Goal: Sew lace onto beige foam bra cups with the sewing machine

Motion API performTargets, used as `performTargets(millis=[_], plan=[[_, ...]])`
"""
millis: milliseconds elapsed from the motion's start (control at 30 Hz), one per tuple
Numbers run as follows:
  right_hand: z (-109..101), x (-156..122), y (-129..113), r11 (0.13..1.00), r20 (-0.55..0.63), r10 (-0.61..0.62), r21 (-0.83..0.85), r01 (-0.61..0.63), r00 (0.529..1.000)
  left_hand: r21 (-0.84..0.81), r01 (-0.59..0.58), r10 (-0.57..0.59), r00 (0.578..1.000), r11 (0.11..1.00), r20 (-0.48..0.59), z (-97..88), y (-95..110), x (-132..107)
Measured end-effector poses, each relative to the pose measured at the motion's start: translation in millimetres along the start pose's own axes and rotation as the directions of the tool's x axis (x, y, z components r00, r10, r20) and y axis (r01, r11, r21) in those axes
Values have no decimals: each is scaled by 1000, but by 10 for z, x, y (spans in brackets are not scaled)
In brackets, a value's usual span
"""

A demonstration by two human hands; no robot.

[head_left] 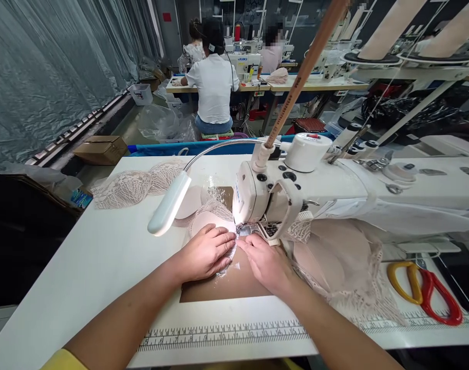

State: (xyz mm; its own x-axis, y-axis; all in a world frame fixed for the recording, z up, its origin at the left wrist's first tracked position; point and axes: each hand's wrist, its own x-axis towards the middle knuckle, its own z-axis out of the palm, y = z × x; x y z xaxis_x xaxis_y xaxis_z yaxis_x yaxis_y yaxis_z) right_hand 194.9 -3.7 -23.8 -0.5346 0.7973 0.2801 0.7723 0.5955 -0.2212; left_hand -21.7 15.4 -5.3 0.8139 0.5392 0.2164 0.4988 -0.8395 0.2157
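White table point(83, 267), carrying a sewing machine point(334, 180) whose head stands just beyond the hands, with a brown plate point(195, 294) beneath them. The left hand point(209, 252) rests over the near part of a beige lace-edged cup point(209, 220); the right hand point(267, 259) lies on the plate's other side, fingertips of both almost meeting. Whether either pinches fabric cannot be told. The cup lies beyond and leftward of the fingers, nearer the left hand, beside the presser foot point(242, 230); its long axis is partly hidden
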Motion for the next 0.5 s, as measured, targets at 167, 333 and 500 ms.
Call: performTargets(millis=[167, 333, 500], plan=[[15, 8, -26, 996, -5, 28, -85, -29, 1000, 2, 59, -59, 998, 998, -31, 15, 45, 48], [41, 8, -26, 988, -9, 69, -135, -69, 998, 21, 118, -117, 992, 993, -55, 68, 82, 93], [31, 2, -33, 990, -32, 69, -118, -73, 997, 20, 104, -102, 992, 994, -79, 87, 61, 88]])
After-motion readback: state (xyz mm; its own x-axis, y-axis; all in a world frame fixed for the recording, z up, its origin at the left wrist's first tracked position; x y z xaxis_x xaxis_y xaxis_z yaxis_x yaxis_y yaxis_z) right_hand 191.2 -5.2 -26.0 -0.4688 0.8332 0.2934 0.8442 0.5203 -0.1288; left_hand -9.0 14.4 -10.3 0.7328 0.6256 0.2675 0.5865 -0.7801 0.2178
